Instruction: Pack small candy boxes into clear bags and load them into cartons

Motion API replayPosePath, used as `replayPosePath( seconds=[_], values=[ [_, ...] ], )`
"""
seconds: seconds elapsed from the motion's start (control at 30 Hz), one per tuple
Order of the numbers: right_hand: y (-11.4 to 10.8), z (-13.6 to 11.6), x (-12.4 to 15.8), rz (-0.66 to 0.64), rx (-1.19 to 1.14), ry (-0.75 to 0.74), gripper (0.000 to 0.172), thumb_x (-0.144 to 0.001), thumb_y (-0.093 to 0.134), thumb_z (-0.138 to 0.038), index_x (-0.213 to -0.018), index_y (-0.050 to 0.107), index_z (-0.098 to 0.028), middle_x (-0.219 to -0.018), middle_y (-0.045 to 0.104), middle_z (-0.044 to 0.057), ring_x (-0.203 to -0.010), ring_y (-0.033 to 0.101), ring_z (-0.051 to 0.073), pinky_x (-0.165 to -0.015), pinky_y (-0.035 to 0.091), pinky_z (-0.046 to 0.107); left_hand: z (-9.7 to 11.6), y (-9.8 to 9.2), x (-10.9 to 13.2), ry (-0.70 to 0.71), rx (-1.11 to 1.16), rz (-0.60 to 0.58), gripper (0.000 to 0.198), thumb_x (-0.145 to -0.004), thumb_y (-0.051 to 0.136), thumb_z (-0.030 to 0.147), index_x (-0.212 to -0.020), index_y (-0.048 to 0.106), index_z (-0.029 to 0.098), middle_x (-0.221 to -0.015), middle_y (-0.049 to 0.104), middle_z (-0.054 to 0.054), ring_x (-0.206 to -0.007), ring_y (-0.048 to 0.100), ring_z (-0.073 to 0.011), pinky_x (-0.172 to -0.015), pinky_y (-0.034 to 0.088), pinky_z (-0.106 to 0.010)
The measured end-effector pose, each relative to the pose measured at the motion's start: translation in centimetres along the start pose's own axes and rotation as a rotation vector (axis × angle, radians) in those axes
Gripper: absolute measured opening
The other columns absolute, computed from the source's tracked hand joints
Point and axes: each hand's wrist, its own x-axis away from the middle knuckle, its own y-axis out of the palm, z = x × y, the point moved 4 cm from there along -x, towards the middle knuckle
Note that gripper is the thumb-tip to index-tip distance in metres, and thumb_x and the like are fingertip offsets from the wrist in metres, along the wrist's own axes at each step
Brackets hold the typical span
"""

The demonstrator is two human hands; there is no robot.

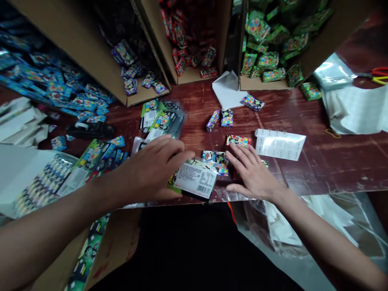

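Note:
My left hand [160, 163] grips a printed backing card [195, 178] at the table's front edge; a white barcode label faces up on it. My right hand [253, 173] lies palm down with its fingers stretched out. Its fingertips touch or cover a small red box [239, 140]. Between the hands are small blue and black boxes [216, 157], partly covered by the card. Beyond them stand a purple box [213, 121] and a white-and-purple box [227, 117]. Several packs with green cards [163, 121] lie stacked past my left hand.
Cardboard cartons of small boxes line the back: blue boxes [57, 85], purple boxes [124, 52], red boxes [182, 40] and green boxes [266, 56]. A sticker sheet [279, 144] lies right of my right hand. Scissors [379, 76] and clear plastic sleeves [335, 72] are at far right.

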Motion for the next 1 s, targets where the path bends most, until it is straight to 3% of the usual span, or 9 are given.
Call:
replayPosePath(
  seconds=[0.07,0.13,0.23,0.33,0.5,0.63,0.8,1.0],
  values=[
    [1.0,-1.2,-2.1,-0.011,0.014,-0.022,0.100,-0.087,0.047,-0.078,-0.162,0.017,-0.019,-0.169,0.016,0.017,-0.153,0.021,0.041,-0.122,0.018,0.064,0.2,1.3,1.7,-0.138,0.019,0.043,0.085,-0.068,0.080,0.054,-0.139,0.048,0.019,-0.136,0.053,-0.017,-0.129,0.049,-0.0406,-0.111,0.039,-0.058],
    [2.2,-2.1,-3.7,-0.035,0.024,-0.038,0.089,-0.092,0.045,-0.072,-0.160,0.023,-0.018,-0.166,0.025,0.019,-0.148,0.030,0.041,-0.120,0.024,0.062,-0.1,3.9,3.0,-0.285,0.064,0.057,0.082,-0.064,0.081,0.055,-0.131,0.052,0.017,-0.132,0.055,-0.017,-0.121,0.054,-0.0395,-0.105,0.046,-0.056],
    [3.6,-2.6,-4.9,-0.051,0.028,-0.032,0.072,-0.099,0.044,-0.058,-0.158,0.030,-0.018,-0.156,0.042,0.020,-0.138,0.042,0.041,-0.113,0.035,0.060,-0.5,7.9,4.1,-0.448,0.171,0.079,0.082,-0.064,0.082,0.054,-0.130,0.051,0.018,-0.126,0.058,-0.014,-0.116,0.057,-0.0361,-0.102,0.048,-0.053],
    [3.5,-2.7,-4.9,0.006,0.021,0.003,0.073,-0.099,0.047,-0.055,-0.157,0.030,-0.014,-0.151,0.045,0.023,-0.135,0.042,0.042,-0.109,0.039,0.059,-0.5,9.9,4.5,-0.505,0.248,0.139,0.082,-0.065,0.081,0.054,-0.131,0.050,0.017,-0.122,0.058,-0.013,-0.115,0.057,-0.0345,-0.103,0.047,-0.051],
    [1.8,-3.6,-5.0,0.103,-0.038,-0.001,0.078,-0.097,0.055,-0.051,-0.160,0.022,-0.018,-0.153,0.041,0.021,-0.136,0.040,0.042,-0.111,0.036,0.061,-0.6,10.3,4.5,-0.488,0.323,0.236,0.079,-0.065,0.083,0.046,-0.130,0.049,0.017,-0.124,0.056,-0.013,-0.117,0.054,-0.0330,-0.106,0.046,-0.048],
    [1.8,-4.6,-5.2,-0.027,-0.126,-0.092,0.074,-0.094,0.061,-0.047,-0.157,0.033,-0.021,-0.150,0.047,0.017,-0.132,0.045,0.039,-0.107,0.041,0.058,-2.0,10.7,4.8,-0.438,0.344,0.242,0.083,-0.064,0.083,0.046,-0.133,0.047,0.017,-0.128,0.054,-0.013,-0.120,0.052,-0.0331,-0.109,0.043,-0.048],
    [2.1,-4.7,-5.8,-0.194,-0.265,-0.208,0.072,-0.091,0.066,-0.049,-0.153,0.041,-0.022,-0.153,0.048,0.014,-0.134,0.047,0.034,-0.109,0.042,0.054,-3.2,11.2,4.6,-0.278,0.372,0.179,0.091,-0.064,0.084,0.048,-0.140,0.044,0.018,-0.137,0.050,-0.012,-0.128,0.047,-0.0323,-0.114,0.038,-0.047],
    [1.3,-3.2,-6.6,-0.234,-0.343,-0.167,0.079,-0.088,0.069,-0.055,-0.154,0.037,-0.023,-0.153,0.048,0.014,-0.139,0.045,0.033,-0.114,0.036,0.056,-3.8,11.7,4.3,-0.340,0.416,0.196,0.097,-0.062,0.085,0.053,-0.143,0.044,0.018,-0.138,0.050,-0.011,-0.128,0.047,-0.0315,-0.114,0.038,-0.046]
  ],
)
